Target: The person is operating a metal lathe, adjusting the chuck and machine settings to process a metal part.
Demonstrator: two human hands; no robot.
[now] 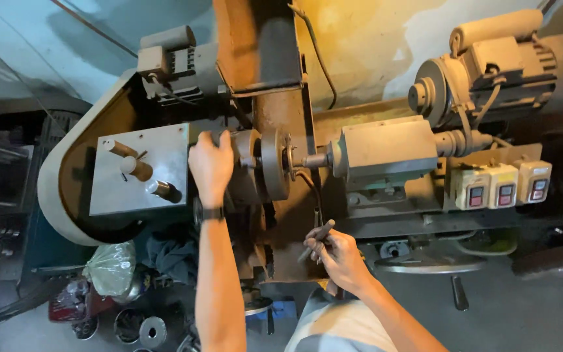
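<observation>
My left hand [210,167] is closed on the left end of a round metal chuck assembly [265,163] on a worn workshop machine. A watch sits on that wrist. My right hand [335,254] hovers lower, in front of the machine, gripping a short dark metal rod [317,238] that points up and to the right. To the right of the chuck a thin shaft [315,160] runs into a grey box-shaped housing [386,153].
A grey plate with three stubby handles [139,171] lies left of my left hand. An electric motor [490,62] sits top right, three switch boxes [503,186] below it. A plastic bag [111,267] and round metal parts [152,329] lie on the floor.
</observation>
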